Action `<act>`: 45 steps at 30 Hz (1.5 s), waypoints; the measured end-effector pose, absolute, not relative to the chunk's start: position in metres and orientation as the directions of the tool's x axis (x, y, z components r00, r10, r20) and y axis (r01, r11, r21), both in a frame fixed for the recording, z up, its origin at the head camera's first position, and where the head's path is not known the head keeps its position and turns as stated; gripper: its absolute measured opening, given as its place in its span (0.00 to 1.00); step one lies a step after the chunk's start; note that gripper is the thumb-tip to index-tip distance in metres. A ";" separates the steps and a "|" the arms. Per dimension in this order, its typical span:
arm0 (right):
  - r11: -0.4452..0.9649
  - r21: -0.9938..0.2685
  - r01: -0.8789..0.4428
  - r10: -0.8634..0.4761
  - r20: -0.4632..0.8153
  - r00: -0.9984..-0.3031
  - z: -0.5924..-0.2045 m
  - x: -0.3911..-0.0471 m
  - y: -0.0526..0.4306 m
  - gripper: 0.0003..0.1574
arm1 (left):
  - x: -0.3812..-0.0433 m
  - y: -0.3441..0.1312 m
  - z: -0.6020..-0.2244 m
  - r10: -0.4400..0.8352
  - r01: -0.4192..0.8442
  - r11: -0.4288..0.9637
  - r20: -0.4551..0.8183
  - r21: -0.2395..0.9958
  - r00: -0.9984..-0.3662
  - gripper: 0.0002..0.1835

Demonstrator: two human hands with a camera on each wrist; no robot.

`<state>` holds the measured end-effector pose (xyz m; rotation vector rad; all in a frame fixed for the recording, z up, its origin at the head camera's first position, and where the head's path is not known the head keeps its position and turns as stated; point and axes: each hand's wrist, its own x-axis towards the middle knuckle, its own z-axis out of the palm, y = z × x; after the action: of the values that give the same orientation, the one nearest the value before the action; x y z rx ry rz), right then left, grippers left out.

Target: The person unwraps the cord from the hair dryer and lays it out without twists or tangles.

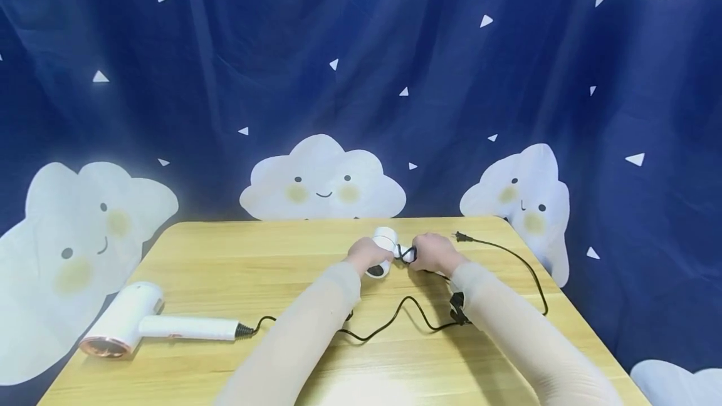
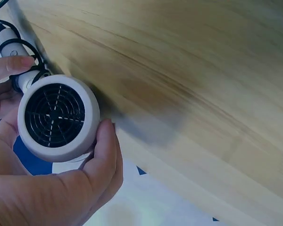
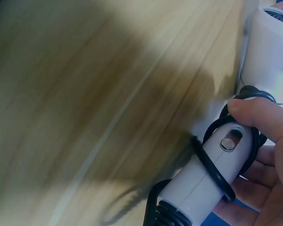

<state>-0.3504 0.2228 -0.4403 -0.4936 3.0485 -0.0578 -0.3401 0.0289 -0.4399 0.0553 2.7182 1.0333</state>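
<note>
A small white hair dryer (image 1: pixel 386 238) is held at the far middle of the wooden table. My left hand (image 1: pixel 368 255) grips its barrel, fingers and thumb curled round it; the round dark grille (image 2: pixel 56 117) shows in the left wrist view. My right hand (image 1: pixel 434 252) holds the handle (image 3: pixel 212 165), with the thumb lying over a black cord (image 3: pixel 212 169) looped round it. A sliding switch (image 3: pixel 231 141) is visible on the handle. In the head view the right hand hides most of the handle.
A larger white hair dryer (image 1: pixel 126 318) lies at the table's left, its cord (image 1: pixel 389 324) winding rightward beneath my arms. A black two-pin plug (image 1: pixel 464 237) lies at the far right on a cord. Behind the table (image 1: pixel 254 274) hangs a blue curtain (image 1: pixel 361 105) with clouds.
</note>
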 end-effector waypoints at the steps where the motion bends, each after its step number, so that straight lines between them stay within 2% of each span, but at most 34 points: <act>1: 0.947 -0.049 -0.317 -0.320 -0.047 -0.946 -0.440 -0.349 0.222 0.19 | -0.338 0.027 -0.439 0.123 -0.050 0.743 -0.209 0.667 -0.970 0.22; 7: 0.937 -0.060 -0.344 -0.345 -0.011 -0.939 -0.429 -0.341 0.215 0.21 | -0.332 0.015 -0.431 0.156 -0.038 0.697 -0.203 0.716 -0.967 0.24; 16: 0.918 -0.005 -0.397 -0.396 0.046 -0.917 -0.410 -0.333 0.200 0.19 | -0.322 -0.005 -0.423 0.186 -0.057 0.592 -0.204 0.804 -0.961 0.23; 29: 0.894 -0.008 -0.449 -0.447 0.063 -0.892 -0.384 -0.323 0.176 0.20 | -0.306 -0.034 -0.404 0.182 -0.104 0.484 -0.217 0.869 -0.959 0.26; 34: 0.883 -0.002 -0.469 -0.468 0.063 -0.882 -0.377 -0.323 0.170 0.19 | -0.302 -0.041 -0.400 0.161 -0.125 0.488 -0.229 0.864 -0.960 0.30; 42: 0.871 -0.019 -0.492 -0.489 0.074 -0.869 -0.365 -0.319 0.160 0.18 | -0.298 -0.053 -0.393 0.159 -0.140 0.450 -0.233 0.882 -0.959 0.30; 45: 0.871 -0.013 -0.491 -0.489 0.068 -0.870 -0.360 -0.317 0.157 0.17 | -0.294 -0.058 -0.389 0.146 -0.128 0.479 -0.222 0.868 -0.964 0.31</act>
<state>-0.3172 0.1567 -0.3602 -0.8125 3.0991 -0.0481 -0.2936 -0.0579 -0.3893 0.0156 2.4625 1.4793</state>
